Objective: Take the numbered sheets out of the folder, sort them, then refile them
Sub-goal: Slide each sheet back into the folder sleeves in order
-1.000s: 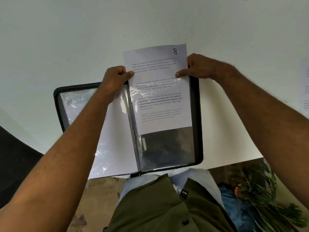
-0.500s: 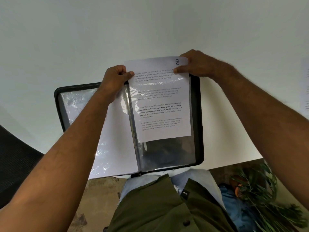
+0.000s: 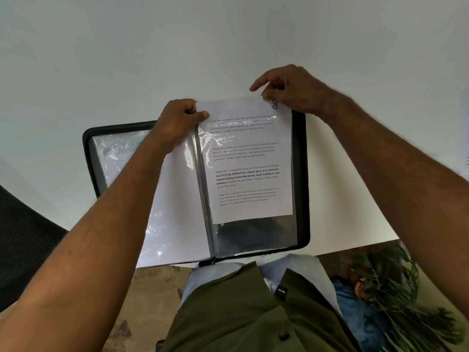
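Observation:
A black zip folder (image 3: 300, 179) lies open on the white table (image 3: 101, 59) in front of me. A printed sheet marked 8 (image 3: 248, 168) sits most of the way down inside the right-hand clear sleeve (image 3: 253, 235); its top strip still sticks out. My left hand (image 3: 177, 123) pinches the sleeve's top left corner near the spine. My right hand (image 3: 289, 88) presses on the sheet's top right corner, partly covering the number. The left side of the folder shows a clear sleeve with a white sheet (image 3: 177, 212), partly hidden by my left forearm.
Another printed sheet (image 3: 465, 158) shows at the table's right edge. A dark mesh chair (image 3: 22, 240) stands at the lower left. A green plant (image 3: 396, 301) sits on the floor at the lower right, beyond the table's front edge.
The sheet marked 8 has slid further down into the right sleeve. My right hand followed its top edge down; my left hand stayed on the sleeve's corner.

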`<state>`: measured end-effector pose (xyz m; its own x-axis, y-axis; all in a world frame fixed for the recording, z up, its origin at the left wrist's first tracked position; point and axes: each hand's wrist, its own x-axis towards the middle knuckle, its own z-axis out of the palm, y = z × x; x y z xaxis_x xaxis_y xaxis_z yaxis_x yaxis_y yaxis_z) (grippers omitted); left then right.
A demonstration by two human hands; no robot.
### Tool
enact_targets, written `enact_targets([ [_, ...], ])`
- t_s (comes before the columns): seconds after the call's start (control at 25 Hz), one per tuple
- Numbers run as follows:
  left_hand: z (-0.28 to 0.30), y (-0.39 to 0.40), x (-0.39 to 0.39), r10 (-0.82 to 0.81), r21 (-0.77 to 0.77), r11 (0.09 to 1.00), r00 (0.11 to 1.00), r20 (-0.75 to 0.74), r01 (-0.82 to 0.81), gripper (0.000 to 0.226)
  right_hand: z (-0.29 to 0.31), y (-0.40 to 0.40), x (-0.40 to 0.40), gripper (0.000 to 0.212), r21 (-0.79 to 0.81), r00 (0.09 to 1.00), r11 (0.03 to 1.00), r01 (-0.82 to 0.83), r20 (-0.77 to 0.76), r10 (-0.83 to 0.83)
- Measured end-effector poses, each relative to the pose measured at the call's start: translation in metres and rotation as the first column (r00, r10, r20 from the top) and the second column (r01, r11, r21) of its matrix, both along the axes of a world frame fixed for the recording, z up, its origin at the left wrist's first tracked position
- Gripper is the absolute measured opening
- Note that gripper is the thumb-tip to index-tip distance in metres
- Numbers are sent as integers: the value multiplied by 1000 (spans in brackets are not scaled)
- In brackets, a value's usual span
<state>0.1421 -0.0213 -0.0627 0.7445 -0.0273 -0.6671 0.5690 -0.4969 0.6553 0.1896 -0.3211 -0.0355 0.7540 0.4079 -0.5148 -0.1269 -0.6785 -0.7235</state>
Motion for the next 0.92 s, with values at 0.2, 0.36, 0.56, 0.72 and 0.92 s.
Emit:
enact_targets([
  [0.2, -6, 4, -3, 41, -98, 995, 997, 65, -34, 20, -4, 0, -2, 27, -48, 995, 995, -92, -33, 90],
  [0.36, -7, 2, -5, 15, -110, 994, 998, 68, -8, 9, -2, 0, -1, 28, -67, 985, 986, -153, -88, 147],
  [0.56, -5, -1, -7, -58, -55, 997, 995, 81, 62, 9, -1, 2, -1, 25, -78, 968, 974, -213, -151, 200],
  [0.72, -6, 0, -7, -168, 60, 985, 982, 89, 163, 14, -3, 8, -4, 24, -106, 943, 947, -304, -177, 283],
  [0.92, -10, -4, -6, -256, 166, 958, 959, 125, 234, 10, 2, 17, -10, 24, -165, 916, 908, -385, -192, 354],
])
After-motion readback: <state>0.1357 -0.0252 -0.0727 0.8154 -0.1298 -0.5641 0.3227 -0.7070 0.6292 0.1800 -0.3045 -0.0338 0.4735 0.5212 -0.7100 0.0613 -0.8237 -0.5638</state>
